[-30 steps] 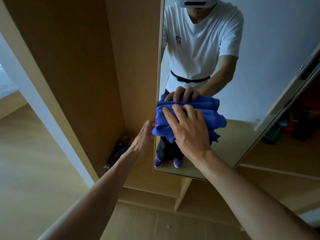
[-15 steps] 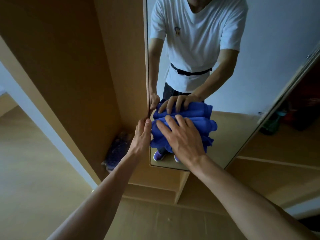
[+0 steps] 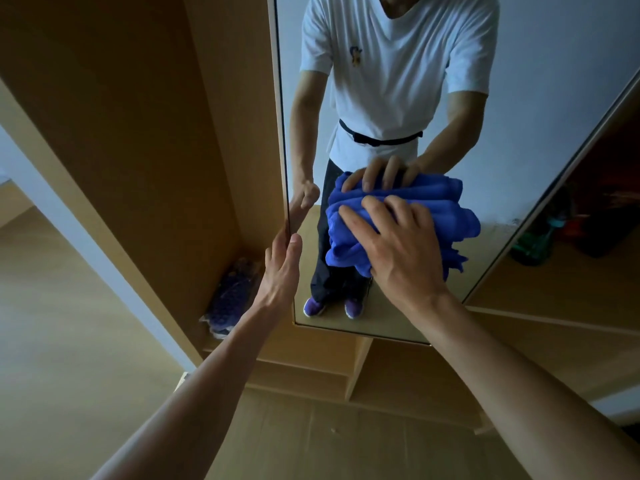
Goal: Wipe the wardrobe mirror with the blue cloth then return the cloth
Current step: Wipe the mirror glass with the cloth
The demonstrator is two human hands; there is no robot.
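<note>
Our right hand [image 3: 401, 247] is splayed, fingers apart, pressing the bunched blue cloth [image 3: 346, 251] onto the lower mirror [image 3: 519, 133]. Our left hand [image 3: 282, 268] pinches the mirror's left edge, thumb in front. A bagged purple shoe [image 3: 230, 299] sits on the wardrobe [image 3: 138, 133] floor just left.

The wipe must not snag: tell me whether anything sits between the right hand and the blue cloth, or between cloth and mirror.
Nothing visible does. The right hand presses directly on the blue cloth, bunched against the mirror. The left hand holds the mirror's left edge, beside the cloth and apart from it.
</note>
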